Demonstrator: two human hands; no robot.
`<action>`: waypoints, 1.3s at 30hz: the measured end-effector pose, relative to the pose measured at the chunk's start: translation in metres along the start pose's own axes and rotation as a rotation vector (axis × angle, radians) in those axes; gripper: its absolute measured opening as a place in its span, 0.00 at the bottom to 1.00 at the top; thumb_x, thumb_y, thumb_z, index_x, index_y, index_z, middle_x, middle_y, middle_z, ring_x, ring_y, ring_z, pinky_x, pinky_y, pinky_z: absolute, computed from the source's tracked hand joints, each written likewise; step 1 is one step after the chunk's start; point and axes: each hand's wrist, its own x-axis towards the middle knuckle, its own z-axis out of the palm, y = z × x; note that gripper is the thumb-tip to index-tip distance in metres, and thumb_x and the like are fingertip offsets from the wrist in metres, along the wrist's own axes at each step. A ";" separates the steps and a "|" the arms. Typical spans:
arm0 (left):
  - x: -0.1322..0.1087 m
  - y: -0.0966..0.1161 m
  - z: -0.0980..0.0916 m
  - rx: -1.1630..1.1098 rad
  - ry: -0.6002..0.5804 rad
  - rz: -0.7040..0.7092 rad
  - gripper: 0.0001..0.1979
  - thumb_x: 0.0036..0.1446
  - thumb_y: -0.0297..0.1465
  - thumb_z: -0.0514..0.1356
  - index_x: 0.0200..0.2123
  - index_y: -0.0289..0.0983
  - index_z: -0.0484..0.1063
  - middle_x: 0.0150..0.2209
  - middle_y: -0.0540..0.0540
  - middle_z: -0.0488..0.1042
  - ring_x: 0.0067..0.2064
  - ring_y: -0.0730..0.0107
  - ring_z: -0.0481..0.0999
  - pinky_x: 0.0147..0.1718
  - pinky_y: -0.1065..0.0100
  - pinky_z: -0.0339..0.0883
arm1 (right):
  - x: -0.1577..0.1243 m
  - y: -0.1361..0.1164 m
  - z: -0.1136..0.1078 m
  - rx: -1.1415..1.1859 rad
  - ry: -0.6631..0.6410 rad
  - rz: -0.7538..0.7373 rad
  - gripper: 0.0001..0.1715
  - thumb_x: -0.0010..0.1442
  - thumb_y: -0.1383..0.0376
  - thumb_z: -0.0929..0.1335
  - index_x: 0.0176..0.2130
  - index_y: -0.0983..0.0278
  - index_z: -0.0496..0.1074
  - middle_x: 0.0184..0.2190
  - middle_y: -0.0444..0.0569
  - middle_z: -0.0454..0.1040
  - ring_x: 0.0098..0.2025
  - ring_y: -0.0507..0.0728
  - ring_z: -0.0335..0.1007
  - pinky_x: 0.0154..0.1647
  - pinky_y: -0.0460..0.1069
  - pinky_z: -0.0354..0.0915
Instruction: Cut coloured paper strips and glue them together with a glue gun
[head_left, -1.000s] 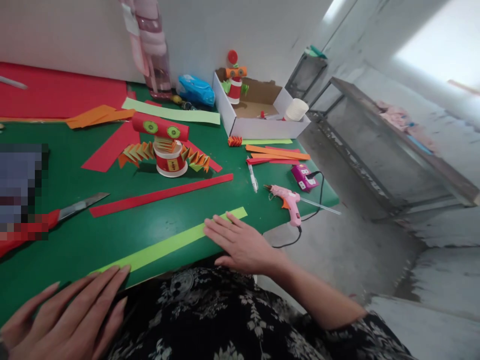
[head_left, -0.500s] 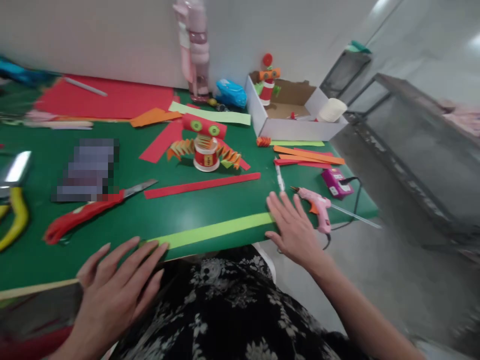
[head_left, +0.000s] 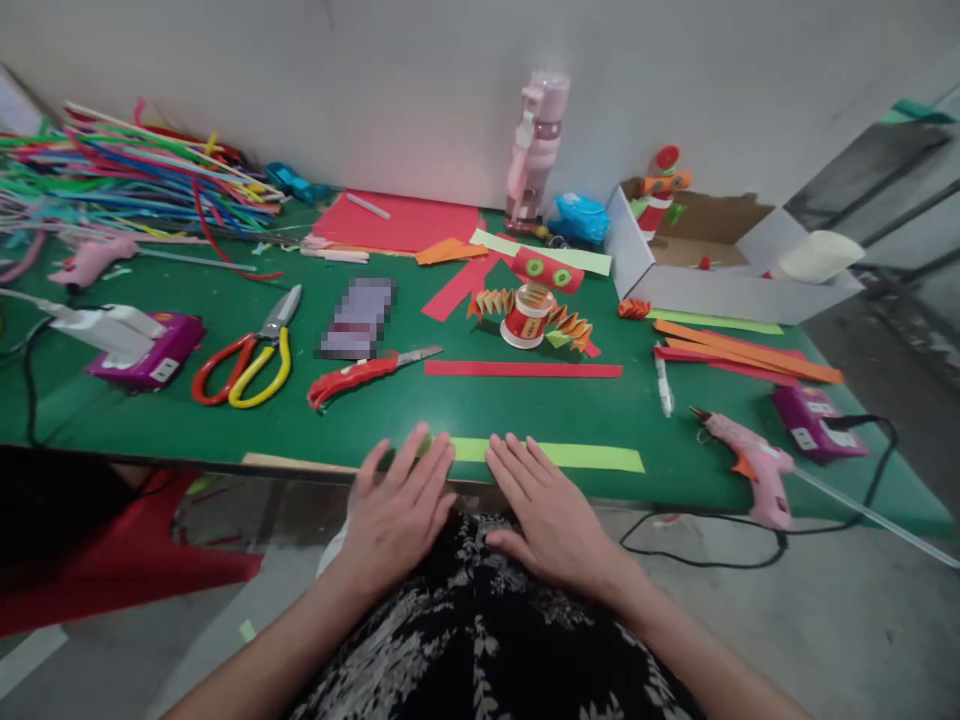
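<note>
A lime-green paper strip lies flat along the front edge of the green table. My left hand rests with its fingers stretched out over the strip's left end. My right hand lies flat near the strip's middle, fingertips on the paper and nothing held. Behind them, a red paper strip runs parallel to the green one. Beyond it stands a paper-cup figure with a red rolled head, green eyes and folded orange arms.
Left: a red-handled utility knife, scissors, a phone and a heap of pipe cleaners. Right: a pink glue gun, a white pen, orange strips and a white box. A pink bottle stands behind.
My view has swung left. My right hand has slid left along the green strip, from its right end to near its middle, closer to my left hand. My left hand stays at the left end.
</note>
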 end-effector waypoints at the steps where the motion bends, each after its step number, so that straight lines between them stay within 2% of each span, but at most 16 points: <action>1: -0.005 -0.005 -0.003 0.010 0.007 -0.035 0.22 0.65 0.33 0.55 0.62 0.37 0.65 0.59 0.44 0.74 0.63 0.54 0.69 0.65 0.52 0.45 | -0.001 0.000 0.000 -0.011 -0.003 0.003 0.49 0.67 0.42 0.57 0.69 0.77 0.53 0.70 0.63 0.52 0.72 0.67 0.45 0.72 0.63 0.50; 5: -0.018 -0.025 -0.016 0.052 0.037 -0.082 0.26 0.64 0.31 0.57 0.65 0.39 0.61 0.60 0.45 0.73 0.65 0.50 0.65 0.63 0.50 0.49 | -0.001 -0.003 -0.001 -0.038 -0.006 0.029 0.46 0.68 0.44 0.58 0.69 0.76 0.53 0.70 0.61 0.52 0.73 0.66 0.45 0.73 0.62 0.47; 7: -0.021 -0.030 -0.023 0.049 0.035 -0.120 0.24 0.65 0.31 0.57 0.64 0.40 0.64 0.61 0.45 0.72 0.66 0.49 0.64 0.63 0.50 0.50 | -0.001 -0.004 -0.003 -0.031 -0.010 0.040 0.45 0.68 0.45 0.58 0.69 0.75 0.53 0.70 0.61 0.53 0.72 0.66 0.45 0.73 0.62 0.47; 11: -0.015 -0.026 -0.031 0.031 0.073 -0.181 0.23 0.65 0.32 0.56 0.62 0.38 0.66 0.62 0.41 0.70 0.67 0.50 0.61 0.65 0.49 0.49 | 0.004 -0.007 -0.008 0.009 0.006 0.044 0.47 0.67 0.44 0.59 0.68 0.76 0.54 0.70 0.62 0.51 0.73 0.68 0.43 0.72 0.64 0.46; 13: -0.008 -0.019 -0.026 0.022 0.078 -0.102 0.25 0.65 0.32 0.54 0.64 0.35 0.62 0.62 0.39 0.70 0.67 0.52 0.62 0.65 0.51 0.49 | 0.011 -0.012 -0.010 0.030 0.024 0.024 0.50 0.66 0.42 0.59 0.68 0.77 0.53 0.71 0.63 0.49 0.73 0.69 0.40 0.73 0.65 0.44; 15: -0.003 -0.014 -0.015 0.014 0.024 0.023 0.26 0.66 0.33 0.52 0.65 0.31 0.59 0.63 0.37 0.68 0.67 0.52 0.62 0.65 0.52 0.51 | 0.020 -0.018 -0.009 0.050 0.026 0.016 0.52 0.65 0.40 0.60 0.69 0.78 0.52 0.71 0.64 0.48 0.74 0.69 0.39 0.73 0.65 0.42; 17: -0.003 -0.014 -0.003 0.025 -0.037 0.121 0.29 0.67 0.36 0.49 0.67 0.26 0.55 0.63 0.32 0.67 0.66 0.49 0.64 0.64 0.51 0.54 | 0.026 -0.023 -0.006 0.069 0.013 0.039 0.53 0.64 0.40 0.60 0.69 0.78 0.52 0.71 0.65 0.48 0.74 0.68 0.39 0.73 0.64 0.42; 19: -0.008 -0.019 0.006 0.048 -0.053 0.153 0.33 0.68 0.40 0.46 0.69 0.25 0.49 0.63 0.28 0.67 0.65 0.45 0.65 0.62 0.49 0.56 | 0.025 -0.026 -0.004 0.085 0.000 0.074 0.53 0.64 0.40 0.61 0.69 0.77 0.53 0.70 0.64 0.50 0.73 0.66 0.41 0.74 0.62 0.42; 21: -0.015 -0.029 0.011 0.060 -0.060 0.132 0.34 0.68 0.40 0.45 0.70 0.27 0.43 0.63 0.27 0.65 0.66 0.43 0.63 0.62 0.46 0.56 | 0.017 -0.023 -0.004 0.091 0.002 0.114 0.50 0.65 0.41 0.61 0.69 0.75 0.54 0.70 0.62 0.51 0.73 0.64 0.42 0.74 0.60 0.42; 26: -0.022 -0.044 0.008 -0.033 0.015 0.145 0.33 0.66 0.39 0.47 0.70 0.30 0.47 0.65 0.27 0.61 0.68 0.43 0.59 0.63 0.44 0.53 | -0.025 0.000 -0.008 0.057 0.025 0.268 0.49 0.67 0.42 0.59 0.69 0.75 0.52 0.71 0.61 0.49 0.74 0.64 0.38 0.74 0.60 0.41; 32: -0.013 -0.036 -0.002 0.033 0.039 0.179 0.33 0.67 0.36 0.46 0.71 0.33 0.43 0.60 0.24 0.68 0.58 0.33 0.72 0.55 0.38 0.61 | -0.073 0.036 -0.016 -0.004 0.028 0.352 0.42 0.70 0.47 0.57 0.69 0.72 0.52 0.71 0.60 0.51 0.73 0.64 0.42 0.73 0.62 0.43; 35: -0.010 -0.035 -0.001 0.094 0.076 0.222 0.33 0.67 0.35 0.46 0.71 0.31 0.40 0.57 0.22 0.71 0.54 0.33 0.76 0.51 0.38 0.64 | -0.091 0.053 -0.021 -0.029 0.037 0.395 0.38 0.71 0.50 0.57 0.69 0.70 0.53 0.70 0.59 0.53 0.73 0.64 0.45 0.72 0.64 0.45; 37: -0.011 -0.037 0.000 0.140 0.100 0.251 0.32 0.68 0.33 0.47 0.70 0.28 0.42 0.55 0.22 0.73 0.52 0.34 0.77 0.51 0.40 0.63 | -0.102 0.056 -0.026 -0.040 0.088 0.447 0.36 0.70 0.52 0.57 0.69 0.69 0.55 0.69 0.60 0.56 0.72 0.65 0.47 0.71 0.66 0.46; 39: -0.014 -0.040 -0.001 0.187 0.119 0.278 0.29 0.67 0.31 0.49 0.68 0.25 0.51 0.53 0.23 0.75 0.52 0.38 0.77 0.53 0.43 0.63 | -0.110 0.047 -0.030 -0.024 0.233 0.485 0.36 0.70 0.52 0.58 0.68 0.69 0.58 0.68 0.61 0.59 0.72 0.66 0.48 0.70 0.68 0.47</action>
